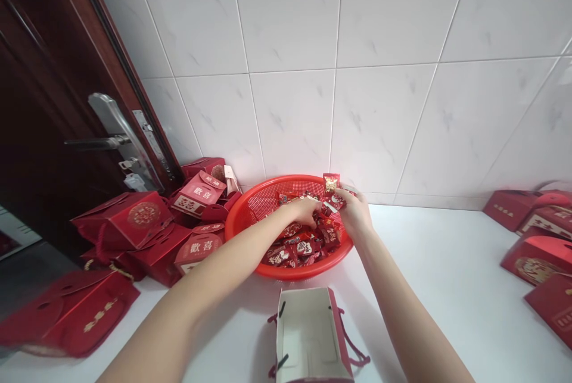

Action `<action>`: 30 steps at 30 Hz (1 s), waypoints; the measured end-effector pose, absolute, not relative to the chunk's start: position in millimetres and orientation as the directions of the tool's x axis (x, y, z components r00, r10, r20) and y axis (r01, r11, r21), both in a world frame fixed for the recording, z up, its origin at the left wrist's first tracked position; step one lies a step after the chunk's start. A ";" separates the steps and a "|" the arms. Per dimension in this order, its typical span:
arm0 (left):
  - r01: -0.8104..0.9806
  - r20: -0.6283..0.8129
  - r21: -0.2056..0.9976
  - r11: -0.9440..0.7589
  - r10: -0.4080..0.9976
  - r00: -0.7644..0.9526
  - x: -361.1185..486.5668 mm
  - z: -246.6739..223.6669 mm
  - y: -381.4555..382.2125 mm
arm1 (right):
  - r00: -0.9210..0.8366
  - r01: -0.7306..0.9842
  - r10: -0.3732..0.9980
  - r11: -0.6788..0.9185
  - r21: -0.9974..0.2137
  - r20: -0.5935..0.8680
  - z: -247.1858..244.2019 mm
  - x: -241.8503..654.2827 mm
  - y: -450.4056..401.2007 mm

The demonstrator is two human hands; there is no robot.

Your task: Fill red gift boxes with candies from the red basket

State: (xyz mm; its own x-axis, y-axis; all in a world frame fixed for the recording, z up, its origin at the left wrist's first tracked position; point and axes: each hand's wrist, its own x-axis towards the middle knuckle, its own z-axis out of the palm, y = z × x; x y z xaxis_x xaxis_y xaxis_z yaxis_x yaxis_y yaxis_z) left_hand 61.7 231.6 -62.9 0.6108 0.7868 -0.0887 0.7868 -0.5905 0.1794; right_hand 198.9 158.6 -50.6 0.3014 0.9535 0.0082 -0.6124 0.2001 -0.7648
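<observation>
A red plastic basket [241,229] full of red-wrapped candies [304,248] stands against the tiled wall. My left hand [306,210] reaches into it from the left, its fingers down among the candies; what they hold, if anything, is hidden. Over the basket's right side, my right hand [355,210] is closed on several red candy packets [331,182], one with a gold print sticking up above the fingers. Nearer to me, between my forearms, an open box [308,332] with a pale inside and dark red cord handles sits on the white table.
Red gift boxes [143,216] are piled at the left, beside a dark wooden door [40,103] with a metal handle. More red boxes [543,258] lie at the right edge of the white table [424,264]. The tiled wall [290,115] runs behind the basket.
</observation>
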 end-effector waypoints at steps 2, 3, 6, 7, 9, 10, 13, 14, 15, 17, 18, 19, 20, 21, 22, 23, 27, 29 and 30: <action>0.779 -0.137 0.145 -0.610 0.767 0.626 66.5 -65.1 228.8 | 0.299 -0.616 0.954 0.189 -0.765 -0.004 -49.5 198.9 157.8; 0.779 -0.149 0.131 -0.613 0.765 0.627 68.5 -65.9 227.9 | 0.293 -0.616 0.956 0.186 -0.765 -0.003 -49.2 198.9 157.6; 0.799 -0.170 0.104 -0.592 0.781 0.601 72.1 -66.9 228.5 | 0.292 -0.612 0.956 0.191 -0.768 0.005 -50.0 198.9 158.0; 0.809 -0.176 0.104 -0.579 0.790 0.588 72.1 -66.7 229.8 | 0.297 -0.610 0.955 0.195 -0.768 0.007 -50.8 198.9 158.4; 0.822 -0.181 0.124 -0.555 0.802 0.569 70.0 -65.7 233.2 | 0.307 -0.606 0.952 0.208 -0.768 0.016 -52.7 199.1 159.7; 0.824 -0.180 0.145 -0.548 0.804 0.567 68.0 -65.0 235.1 | 0.305 -0.602 0.952 0.213 -0.769 0.025 -53.6 199.3 160.3; 0.808 -0.163 0.242 -0.537 0.799 0.579 59.6 -62.1 241.0 | 0.283 -0.598 0.958 0.214 -0.773 0.046 -55.2 199.7 161.7; 0.798 -0.154 0.279 -0.533 0.796 0.586 56.8 -61.1 242.9 | 0.277 -0.600 0.960 0.213 -0.771 0.049 -55.3 199.7 161.9; 0.788 -0.144 0.317 -0.528 0.794 0.590 54.2 -59.9 244.6 | 0.274 -0.603 0.960 0.214 -0.769 0.052 -55.2 199.6 161.9; 0.766 -0.114 0.389 -0.511 0.799 0.591 50.1 -56.9 247.4 | 0.275 -0.606 0.960 0.221 -0.764 0.059 -54.3 199.1 161.8; 0.754 -0.095 0.424 -0.502 0.803 0.588 48.6 -55.0 248.4 | 0.278 -0.608 0.959 0.222 -0.762 0.058 -53.7 198.7 161.6; 0.740 -0.074 0.458 -0.494 0.808 0.585 47.2 -52.9 249.1 | 0.281 -0.611 0.958 0.221 -0.760 0.053 -53.0 198.3 161.3; 0.724 -0.055 0.488 -0.487 0.811 0.583 46.0 -50.8 249.6 | 0.286 -0.614 0.957 0.217 -0.759 0.042 -52.2 197.8 161.0; 0.709 -0.040 0.513 -0.484 0.811 0.583 44.9 -48.7 249.8 | 0.293 -0.616 0.956 0.210 -0.759 0.027 -51.5 197.4 160.7; 0.689 -0.029 0.538 -0.486 0.807 0.590 43.9 -46.7 249.9 | 0.300 -0.617 0.954 0.205 -0.760 0.014 -50.8 197.1 160.4; 0.666 -0.018 0.563 -0.490 0.798 0.603 43.0 -45.0 249.9 | 0.306 -0.616 0.952 0.201 -0.762 0.004 -50.1 196.8 160.2; 0.607 0.008 0.630 -0.484 0.786 0.618 41.6 -42.0 249.8 | 0.309 -0.619 0.951 0.182 -0.764 -0.024 -48.1 196.5 159.6; 0.631 -0.002 0.622 -0.463 0.805 0.593 42.3 -41.9 249.4 | 0.307 -0.627 0.951 0.173 -0.760 -0.037 -47.5 196.9 159.5; 0.649 -0.012 0.610 -0.455 0.814 0.581 42.6 -41.9 248.9 | 0.305 -0.627 0.952 0.171 -0.760 -0.038 -47.3 197.2 159.5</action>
State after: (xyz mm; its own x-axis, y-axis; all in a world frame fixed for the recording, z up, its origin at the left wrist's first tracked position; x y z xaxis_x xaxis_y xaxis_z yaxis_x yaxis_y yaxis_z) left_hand 42.6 248.9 -41.9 0.5813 0.8136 -0.0120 0.6488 -0.4545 0.6103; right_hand 197.2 159.5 -47.3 0.3052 0.9515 -0.0384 -0.6273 0.1705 -0.7599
